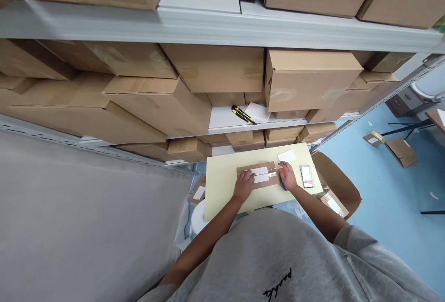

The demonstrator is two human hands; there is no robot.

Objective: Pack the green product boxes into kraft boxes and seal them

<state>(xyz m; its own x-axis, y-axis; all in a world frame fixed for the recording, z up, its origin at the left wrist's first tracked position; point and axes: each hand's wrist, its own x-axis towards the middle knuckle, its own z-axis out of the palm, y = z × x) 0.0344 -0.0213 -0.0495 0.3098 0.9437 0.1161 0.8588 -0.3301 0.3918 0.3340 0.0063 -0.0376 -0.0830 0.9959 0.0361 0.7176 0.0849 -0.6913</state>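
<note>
My left hand point(244, 186) lies flat on a flat brown cardboard parcel point(247, 175), its fingers spread and holding nothing. A white label point(260, 175) sits on the parcel, and a strip of clear packing tape point(273, 172) runs across it towards my right hand point(288, 176). That hand grips a small blue and red tape dispenser point(282, 183), which is partly hidden by my fingers. The parcel rests on a pale yellow board point(222, 190). Just beyond my right hand lies a white paper slip point(287, 156).
A stack of printed white cards point(307, 176) lies at the board's right. Beyond it stands an open cardboard box point(335, 183). Grey metal shelves point(222, 26) hold brown cartons ahead, with a yellow-and-black utility knife point(243, 115) on one. A white roll point(199, 216) stands left of the board.
</note>
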